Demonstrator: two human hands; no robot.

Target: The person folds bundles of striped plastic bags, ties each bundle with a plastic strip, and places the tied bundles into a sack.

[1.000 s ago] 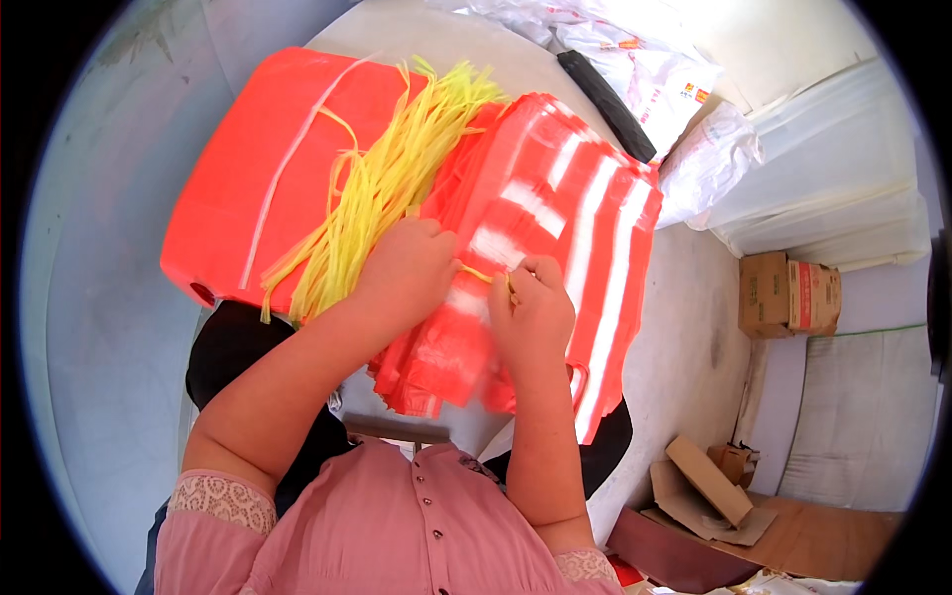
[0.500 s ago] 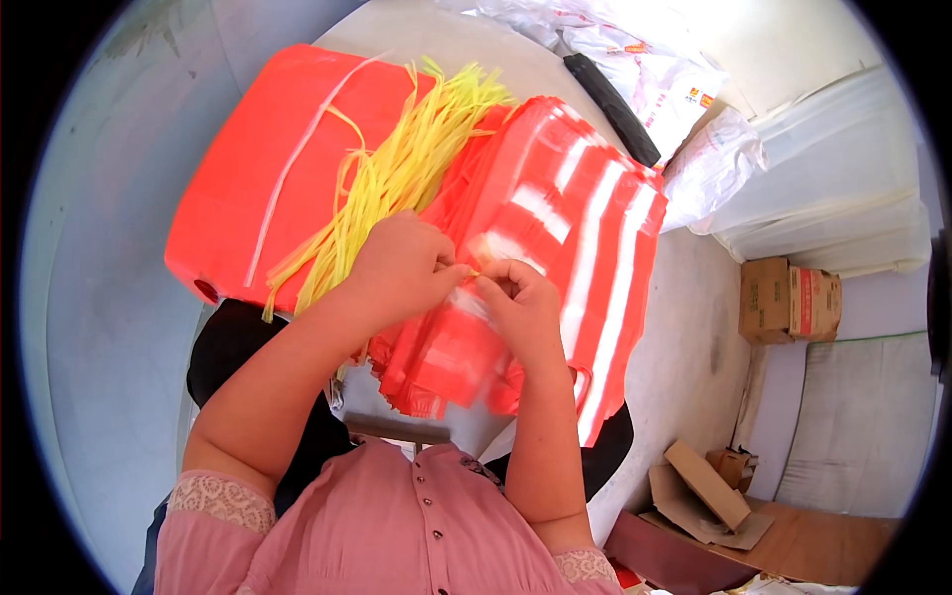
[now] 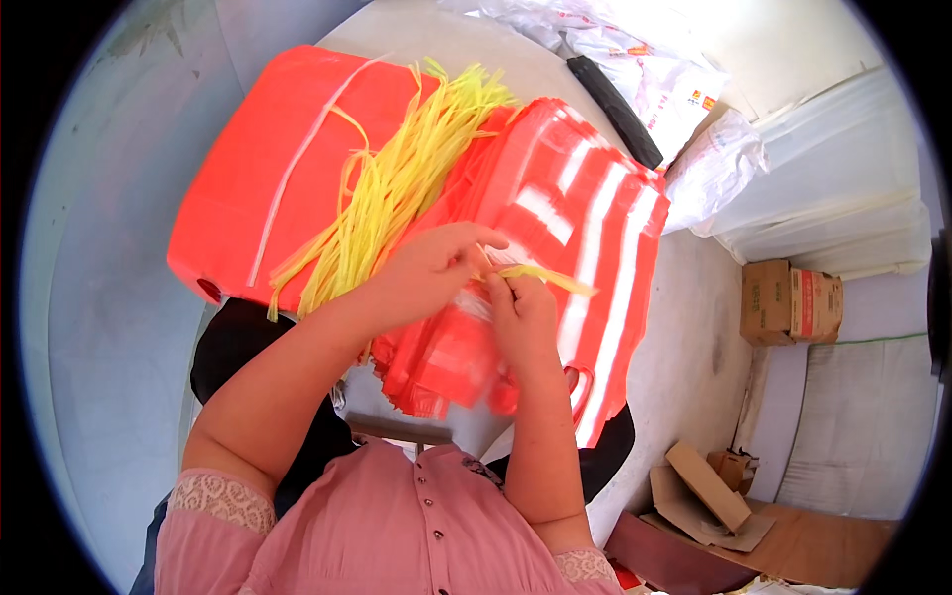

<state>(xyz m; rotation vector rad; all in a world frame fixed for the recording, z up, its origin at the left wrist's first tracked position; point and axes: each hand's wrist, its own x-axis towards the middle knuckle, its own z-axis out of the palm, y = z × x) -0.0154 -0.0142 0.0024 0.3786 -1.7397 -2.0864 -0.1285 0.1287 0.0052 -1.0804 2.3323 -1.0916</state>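
- Right hand [image 3: 526, 315] over the striped red-and-white plastic stack [image 3: 610, 223]; thumb and fingers pinched together on a thin yellow strip [image 3: 557, 279], its loose end trailing right across the stripes.
- Left hand [image 3: 428, 268] just beside it, on the left; forefinger stretched out over the strip, fingers partly parted. Whether they grip the strip, cannot tell.
- Stack lies right of the yellow strip bundle [image 3: 402, 183], near edge ragged, leaves fanned and uneven. Bundle lies between it and the smooth red pack [image 3: 283, 149] at left.
- Main risk, as I judge it: strip slips. It is narrow, the right pinch is small, and the left fingers may give no second hold.
- A hard pull could split or snap it; looks thin and slightly twisted.
- Tugging against the stack could drag top leaves askew; they look slick and loose.
- Left forearm passes close to the bundle's near end; a sweep left might scatter strands.
- Lesser worry: loose end snagging between leaves.
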